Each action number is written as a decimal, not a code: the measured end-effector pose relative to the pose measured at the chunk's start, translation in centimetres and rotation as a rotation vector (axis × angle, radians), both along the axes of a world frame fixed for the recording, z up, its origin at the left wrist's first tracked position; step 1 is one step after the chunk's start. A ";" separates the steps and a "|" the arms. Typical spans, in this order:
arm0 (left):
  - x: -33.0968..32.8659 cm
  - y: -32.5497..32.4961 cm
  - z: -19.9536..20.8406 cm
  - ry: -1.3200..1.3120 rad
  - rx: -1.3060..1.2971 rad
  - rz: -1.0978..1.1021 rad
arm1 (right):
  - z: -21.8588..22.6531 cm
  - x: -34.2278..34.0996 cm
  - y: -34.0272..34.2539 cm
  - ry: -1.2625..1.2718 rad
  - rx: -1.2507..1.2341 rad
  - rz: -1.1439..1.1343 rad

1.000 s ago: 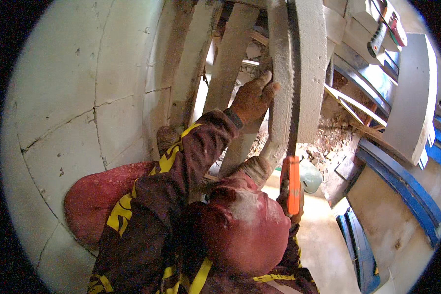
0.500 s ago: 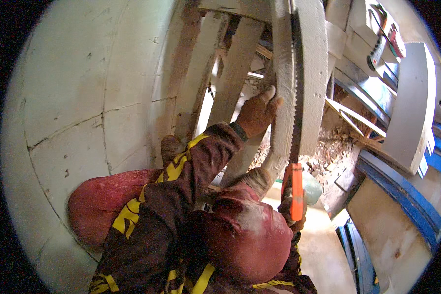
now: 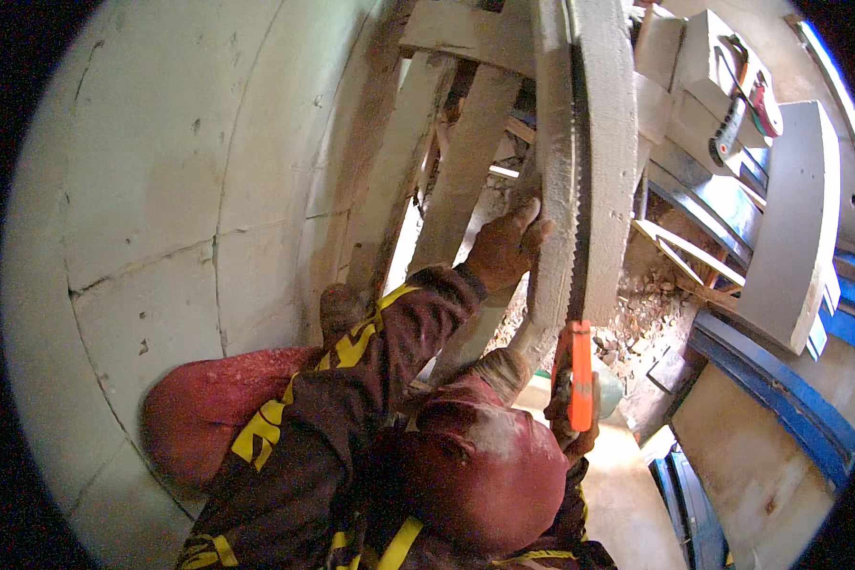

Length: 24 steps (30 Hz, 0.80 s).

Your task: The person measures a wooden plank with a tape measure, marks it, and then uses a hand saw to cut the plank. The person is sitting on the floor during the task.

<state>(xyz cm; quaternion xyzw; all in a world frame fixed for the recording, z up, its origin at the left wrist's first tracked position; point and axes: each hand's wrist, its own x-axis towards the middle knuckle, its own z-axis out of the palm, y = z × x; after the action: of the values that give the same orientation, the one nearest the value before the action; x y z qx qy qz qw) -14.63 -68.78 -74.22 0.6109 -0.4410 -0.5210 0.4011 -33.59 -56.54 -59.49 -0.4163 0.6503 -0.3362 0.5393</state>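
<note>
My right hand [image 3: 572, 420] is closed round the orange handle [image 3: 580, 375] of a handsaw. Its long dark toothed blade [image 3: 579, 190] runs away from me along a long pale block [image 3: 610, 180], with the teeth toward the left. How deep the blade sits in the block is unclear. My left hand [image 3: 505, 249] grips the block's left side, fingers curled against its dusty edge and thumb raised. Both my knees, in dusty red trousers [image 3: 489, 465], are bent close to the block.
Grey slats of a pallet [image 3: 465, 161] lie beyond my left hand, beside a pale block wall [image 3: 142, 275]. Rubble [image 3: 636, 309] covers the ground on the right. Further right are a hammer [image 3: 731, 109], a pale slab [image 3: 790, 223] and blue-edged panels [image 3: 779, 380].
My right hand has pushed the saw slightly forward along the block. My left hand keeps its place on the block. The whole view has shifted a little.
</note>
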 end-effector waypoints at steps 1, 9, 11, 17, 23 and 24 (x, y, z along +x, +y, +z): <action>0.1 -0.1 0.0 -0.087 0.067 -0.097 | 0.3 0.7 -1.5 0.083 -0.115 0.109; 0.5 -0.2 2.4 -0.500 -0.212 -0.124 | -4.8 3.4 -12.8 0.175 -0.426 0.287; 0.4 -0.3 2.7 -0.331 0.127 -0.155 | -3.9 1.4 -6.3 0.166 -0.385 0.191; -0.2 0.4 1.4 -0.329 -0.012 -0.081 | -0.9 2.2 -3.8 0.111 -0.162 -0.056; 0.2 0.4 0.2 -0.475 -0.344 -0.090 | -4.6 4.5 -14.5 0.100 -0.430 0.227; 0.2 0.3 0.3 -0.402 -0.263 -0.073 | -4.2 3.3 -12.5 0.251 -0.525 0.289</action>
<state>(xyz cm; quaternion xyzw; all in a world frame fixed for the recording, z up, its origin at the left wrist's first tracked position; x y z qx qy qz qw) -14.47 -68.48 -73.92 0.6286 -0.5978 -0.3411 0.3621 -30.28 -69.05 -63.69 -0.6674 0.5370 -0.3584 0.3713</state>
